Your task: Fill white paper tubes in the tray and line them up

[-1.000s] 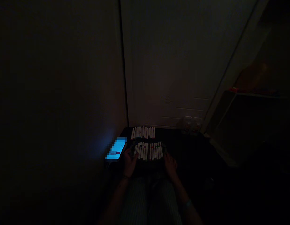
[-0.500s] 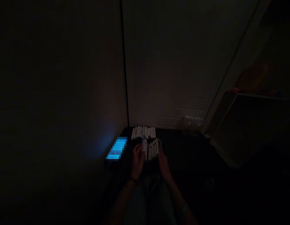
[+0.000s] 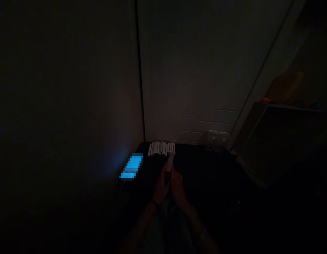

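The room is very dark. My left hand [image 3: 161, 187] and my right hand [image 3: 177, 187] are pressed together around a bundle of white markers [image 3: 170, 162] that sticks up between them, above a dark surface. Both hands are closed on the bundle. Just beyond it, a row of white markers [image 3: 162, 148] lies side by side near the wall. My knees in striped trousers [image 3: 165, 229] show below the hands.
A glowing blue phone screen [image 3: 132, 166] lies to the left of the hands. Two small clear containers [image 3: 216, 140] stand by the white door [image 3: 195, 70]. A dark cabinet [image 3: 285, 141] sits at the right. A wall fills the left side.
The near row of markers was spread flat between my hands; both hands have moved inward and gathered it into one tight bundle, now raised upright.
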Motion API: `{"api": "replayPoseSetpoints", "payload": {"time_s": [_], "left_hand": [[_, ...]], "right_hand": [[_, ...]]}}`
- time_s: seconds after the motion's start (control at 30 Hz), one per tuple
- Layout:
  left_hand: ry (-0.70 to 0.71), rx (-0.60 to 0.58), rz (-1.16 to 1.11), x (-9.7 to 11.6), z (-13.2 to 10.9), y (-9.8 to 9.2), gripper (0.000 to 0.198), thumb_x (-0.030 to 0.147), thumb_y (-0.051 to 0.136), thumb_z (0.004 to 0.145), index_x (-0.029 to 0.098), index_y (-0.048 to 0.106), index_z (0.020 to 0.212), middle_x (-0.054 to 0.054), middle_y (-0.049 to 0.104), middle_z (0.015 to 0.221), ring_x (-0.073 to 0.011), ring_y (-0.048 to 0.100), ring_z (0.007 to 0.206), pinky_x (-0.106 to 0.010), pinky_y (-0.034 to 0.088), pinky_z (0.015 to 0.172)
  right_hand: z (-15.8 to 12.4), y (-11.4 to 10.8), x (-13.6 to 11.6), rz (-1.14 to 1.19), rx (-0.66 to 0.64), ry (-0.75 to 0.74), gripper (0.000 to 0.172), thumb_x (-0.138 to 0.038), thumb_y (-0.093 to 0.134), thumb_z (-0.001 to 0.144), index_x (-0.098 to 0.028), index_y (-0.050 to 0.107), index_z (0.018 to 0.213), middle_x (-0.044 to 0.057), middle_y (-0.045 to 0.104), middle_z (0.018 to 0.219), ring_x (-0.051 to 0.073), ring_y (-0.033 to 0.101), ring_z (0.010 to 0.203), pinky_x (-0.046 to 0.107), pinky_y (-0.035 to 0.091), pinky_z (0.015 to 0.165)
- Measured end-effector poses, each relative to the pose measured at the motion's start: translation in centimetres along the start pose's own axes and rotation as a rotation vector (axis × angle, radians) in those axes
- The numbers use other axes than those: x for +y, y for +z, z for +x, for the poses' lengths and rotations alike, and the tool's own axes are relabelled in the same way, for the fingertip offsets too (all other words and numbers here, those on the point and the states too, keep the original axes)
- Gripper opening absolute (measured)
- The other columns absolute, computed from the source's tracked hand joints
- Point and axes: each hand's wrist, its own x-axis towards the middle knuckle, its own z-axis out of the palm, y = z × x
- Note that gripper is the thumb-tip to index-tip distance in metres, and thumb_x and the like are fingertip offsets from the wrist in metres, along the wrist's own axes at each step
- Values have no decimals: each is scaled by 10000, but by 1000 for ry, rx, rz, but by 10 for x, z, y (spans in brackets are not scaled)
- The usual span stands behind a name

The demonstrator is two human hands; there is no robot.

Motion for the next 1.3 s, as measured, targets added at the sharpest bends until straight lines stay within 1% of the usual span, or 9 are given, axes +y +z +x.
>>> {"api": "replayPoseSetpoints", "payload": {"time_s": [0.2,0.33,0.5,0.63,0.7,0.8,0.9,1.07,1.3], "left_hand": [[0,28,19,-13,0,-1,606,284,484,780,208,223,1321,-82,314,1356,-196,308,1235,-374,255,1025],[-40,1,-42,-22,6,-2,570,310,470,794,223,239,1307,-72,368,1323,-185,364,1200,-358,293,1003],[-124,64,-127,-36,17,-13,531,367,427,814,213,240,1286,-77,382,1302,-171,379,1186,-341,314,990],[-256,12,-216,-45,26,-22,549,444,399,808,208,246,1279,-86,456,1231,-174,475,1090,-326,409,901],[-315,-4,-246,-47,31,-25,569,476,401,795,208,260,1276,-87,489,1195,-180,512,1037,-325,436,862],[-354,-26,-271,-48,41,-27,579,496,411,776,212,288,1265,-75,518,1159,-183,537,993,-327,451,833],[-354,-71,-293,-52,51,-27,558,492,434,758,213,336,1231,-53,560,1089,-179,556,946,-330,454,816],[-338,-83,-348,-58,57,-22,512,472,457,752,204,386,1182,-39,589,1013,-168,573,870,-322,459,783],[-339,2,-300,-57,49,-15,496,480,433,770,207,386,1182,-36,601,941,-151,578,807,-289,476,706]], "right_hand": [[0,4,4,-76,-7,-31,430,-255,143,910,-235,289,1315,30,340,1343,149,310,1214,415,249,1002],[1,4,5,-127,-2,-45,426,-269,168,906,-250,295,1312,35,333,1346,167,295,1220,435,249,995],[6,-19,18,-134,146,52,390,-337,270,886,-282,393,1252,23,271,1368,173,245,1237,403,257,992],[22,-42,47,-88,305,144,398,-346,286,871,-238,414,1232,52,355,1321,174,289,1218,412,246,990],[31,-46,62,15,294,217,422,-369,292,862,-216,399,1240,67,398,1291,171,349,1185,383,291,965],[43,-41,76,267,161,334,482,-403,288,854,-197,310,1289,79,517,1172,153,509,1026,313,415,841],[50,-27,80,353,61,375,486,-429,307,838,-193,349,1261,68,576,1077,149,570,893,276,459,738],[49,-12,78,182,156,377,418,-424,361,812,-216,447,1165,38,601,1003,146,569,840,247,452,690],[45,-13,75,138,192,361,393,-446,374,804,-231,456,1122,10,606,919,129,558,779,212,426,634]]}}
